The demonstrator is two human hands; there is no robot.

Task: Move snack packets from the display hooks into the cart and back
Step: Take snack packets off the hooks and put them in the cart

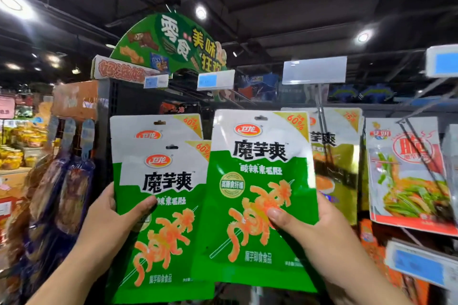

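**Operator:** Where do the packets sit right now?

**Guide:** They are all in your hands, raised in front of the rack, and none hangs on anything. Your left grip (109, 215) holds the two green packets (168, 181), one behind the other and a little higher. Your thumb lies across the front one and your fingers are behind. Your right grip (309, 230) pinches the third green packet (260, 181) near its right edge, thumb on the printed front. The cart is out of view.

**Operator:** How will they handle?

**Guide:** I'd judge them light. They look like soft film pouches with a glossy skin, so expect them to bend and to slip. The pair in your left grip may slide against each other, so squeeze them flat together.

**Operator:** Where should I take hold?

**Guide:** Your low pinch suits carrying or dropping them into the cart. For hanging, move up near the top, just under the hang hole (261, 118). That steadies the flap for threading onto a display hook (322, 111), like the one carrying the olive packet (334, 161).
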